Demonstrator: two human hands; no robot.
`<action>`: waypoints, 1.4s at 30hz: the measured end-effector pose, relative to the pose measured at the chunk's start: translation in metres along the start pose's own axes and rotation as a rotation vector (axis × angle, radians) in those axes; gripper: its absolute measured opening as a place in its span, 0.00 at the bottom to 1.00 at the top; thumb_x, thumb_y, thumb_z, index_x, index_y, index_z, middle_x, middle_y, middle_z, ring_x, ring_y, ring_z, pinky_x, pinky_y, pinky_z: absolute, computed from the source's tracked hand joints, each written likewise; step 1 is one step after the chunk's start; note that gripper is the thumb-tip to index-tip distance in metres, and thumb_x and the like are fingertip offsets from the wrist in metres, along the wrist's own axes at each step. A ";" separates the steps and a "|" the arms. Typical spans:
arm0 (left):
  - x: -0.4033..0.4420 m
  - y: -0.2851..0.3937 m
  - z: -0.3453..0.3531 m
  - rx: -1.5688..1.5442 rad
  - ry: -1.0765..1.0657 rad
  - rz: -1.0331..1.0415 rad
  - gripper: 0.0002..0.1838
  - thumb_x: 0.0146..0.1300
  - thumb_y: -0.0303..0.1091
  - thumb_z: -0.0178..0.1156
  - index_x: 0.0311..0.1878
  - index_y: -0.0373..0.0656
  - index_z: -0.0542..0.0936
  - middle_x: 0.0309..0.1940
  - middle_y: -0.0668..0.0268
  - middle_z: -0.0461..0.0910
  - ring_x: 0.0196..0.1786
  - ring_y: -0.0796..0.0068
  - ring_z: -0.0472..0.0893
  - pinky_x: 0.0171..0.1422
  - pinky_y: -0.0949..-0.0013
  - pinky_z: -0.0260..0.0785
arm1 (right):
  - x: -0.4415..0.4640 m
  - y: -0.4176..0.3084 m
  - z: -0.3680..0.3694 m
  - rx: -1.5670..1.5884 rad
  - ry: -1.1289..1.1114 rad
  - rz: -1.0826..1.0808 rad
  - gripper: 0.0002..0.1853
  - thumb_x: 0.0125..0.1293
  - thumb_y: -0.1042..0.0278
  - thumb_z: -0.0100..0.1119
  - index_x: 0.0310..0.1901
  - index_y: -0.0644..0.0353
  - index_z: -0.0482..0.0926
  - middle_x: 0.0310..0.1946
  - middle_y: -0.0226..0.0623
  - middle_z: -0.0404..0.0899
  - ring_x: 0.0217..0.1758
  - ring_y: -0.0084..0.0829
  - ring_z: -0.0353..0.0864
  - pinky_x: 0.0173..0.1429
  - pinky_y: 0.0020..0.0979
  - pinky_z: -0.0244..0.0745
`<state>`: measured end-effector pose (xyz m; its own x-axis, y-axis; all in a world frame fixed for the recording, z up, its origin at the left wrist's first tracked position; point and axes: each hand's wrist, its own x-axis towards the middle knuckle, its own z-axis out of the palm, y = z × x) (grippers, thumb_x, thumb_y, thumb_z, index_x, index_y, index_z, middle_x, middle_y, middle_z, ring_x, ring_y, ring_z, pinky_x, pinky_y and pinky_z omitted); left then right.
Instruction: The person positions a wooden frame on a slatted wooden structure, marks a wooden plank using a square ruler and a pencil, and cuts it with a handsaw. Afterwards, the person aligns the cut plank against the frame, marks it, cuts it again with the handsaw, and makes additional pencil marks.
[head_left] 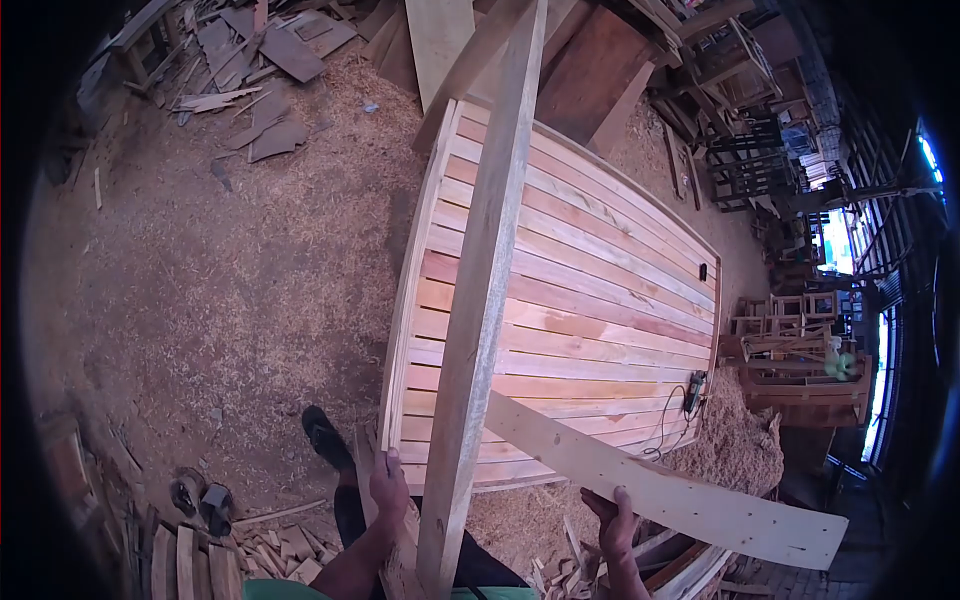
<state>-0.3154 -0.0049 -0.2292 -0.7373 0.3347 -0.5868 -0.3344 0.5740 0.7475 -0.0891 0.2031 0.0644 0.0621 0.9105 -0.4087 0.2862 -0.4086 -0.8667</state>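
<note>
My left hand (390, 485) is closed on a narrow piece of wood (402, 550) at the bottom, left of a long square wooden post (485, 280). The post stands across the middle of the view, in front of a slatted wooden panel (590, 290). My right hand (615, 520) holds a pale, flat board (690, 495) from its lower edge, the thumb on its face and the fingers partly behind it. The board's left end meets or passes behind the post. A power tool (694, 392) with a cord lies near the panel's lower right corner.
Scrap wood (290, 50) is heaped at the top left, and offcuts (290, 550) lie at the bottom left. Sawdust covers the floor (250, 280). Wooden frames (800, 330) stand at the right. A small black object (703, 271) rests on the panel.
</note>
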 end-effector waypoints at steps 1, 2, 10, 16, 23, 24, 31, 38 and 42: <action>-0.001 0.002 0.000 -0.024 -0.013 -0.026 0.23 0.86 0.51 0.49 0.42 0.41 0.77 0.22 0.63 0.74 0.26 0.64 0.77 0.34 0.56 0.68 | 0.000 0.004 -0.003 0.003 0.004 -0.005 0.29 0.78 0.58 0.55 0.70 0.73 0.69 0.56 0.56 0.84 0.53 0.52 0.92 0.58 0.48 0.93; -0.004 0.004 -0.002 -0.047 -0.023 -0.051 0.23 0.86 0.51 0.49 0.42 0.41 0.77 0.22 0.64 0.74 0.26 0.66 0.76 0.34 0.57 0.68 | -0.001 0.008 -0.005 0.007 0.007 -0.009 0.29 0.79 0.57 0.54 0.71 0.72 0.69 0.56 0.56 0.84 0.53 0.52 0.91 0.58 0.49 0.93; -0.005 0.001 -0.002 -0.142 -0.061 -0.100 0.22 0.86 0.50 0.50 0.42 0.41 0.77 0.22 0.68 0.71 0.25 0.75 0.73 0.33 0.62 0.67 | 0.003 0.013 -0.009 0.007 0.054 0.016 0.29 0.79 0.57 0.52 0.70 0.72 0.69 0.57 0.56 0.83 0.55 0.52 0.91 0.59 0.49 0.92; -0.006 0.001 -0.003 -0.156 -0.074 -0.101 0.21 0.86 0.49 0.50 0.41 0.41 0.76 0.22 0.69 0.70 0.25 0.76 0.72 0.32 0.64 0.66 | 0.005 0.005 -0.001 -0.009 0.057 0.012 0.29 0.79 0.57 0.53 0.70 0.73 0.69 0.56 0.57 0.84 0.53 0.52 0.91 0.57 0.47 0.94; -0.007 0.002 -0.002 -0.135 -0.070 -0.106 0.23 0.86 0.50 0.49 0.40 0.42 0.76 0.21 0.67 0.71 0.25 0.73 0.73 0.32 0.61 0.66 | 0.005 0.006 0.003 -0.020 0.092 -0.001 0.29 0.78 0.56 0.53 0.68 0.74 0.71 0.54 0.56 0.84 0.52 0.52 0.92 0.55 0.48 0.94; -0.006 0.001 -0.001 -0.120 -0.072 -0.104 0.23 0.87 0.51 0.49 0.40 0.42 0.76 0.21 0.67 0.71 0.25 0.73 0.73 0.33 0.61 0.66 | 0.005 0.006 0.003 -0.022 0.090 0.003 0.29 0.78 0.55 0.53 0.68 0.74 0.71 0.54 0.56 0.84 0.52 0.52 0.92 0.56 0.48 0.94; 0.000 -0.011 0.005 -0.153 -0.106 -0.084 0.22 0.87 0.51 0.49 0.45 0.42 0.78 0.22 0.66 0.72 0.26 0.71 0.74 0.33 0.60 0.67 | 0.002 0.006 0.004 0.006 0.101 0.022 0.29 0.79 0.55 0.52 0.69 0.73 0.71 0.56 0.55 0.84 0.55 0.51 0.91 0.60 0.49 0.92; 0.065 -0.045 0.004 -0.377 -0.522 -0.247 0.18 0.87 0.47 0.50 0.51 0.43 0.79 0.27 0.70 0.76 0.29 0.81 0.74 0.35 0.70 0.69 | 0.010 0.014 -0.005 -0.013 0.102 0.067 0.30 0.79 0.52 0.53 0.69 0.71 0.72 0.57 0.53 0.84 0.55 0.51 0.91 0.60 0.48 0.91; 0.105 -0.063 0.001 -0.227 -0.519 -0.260 0.21 0.86 0.49 0.51 0.48 0.40 0.80 0.29 0.67 0.80 0.34 0.77 0.80 0.44 0.67 0.75 | 0.006 0.008 0.001 -0.010 0.135 0.036 0.29 0.78 0.56 0.54 0.68 0.74 0.71 0.57 0.57 0.83 0.54 0.52 0.91 0.59 0.49 0.93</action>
<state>-0.3710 -0.0055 -0.3381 -0.2531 0.5575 -0.7907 -0.6229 0.5314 0.5741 -0.0877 0.2051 0.0545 0.2005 0.8959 -0.3965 0.2907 -0.4409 -0.8492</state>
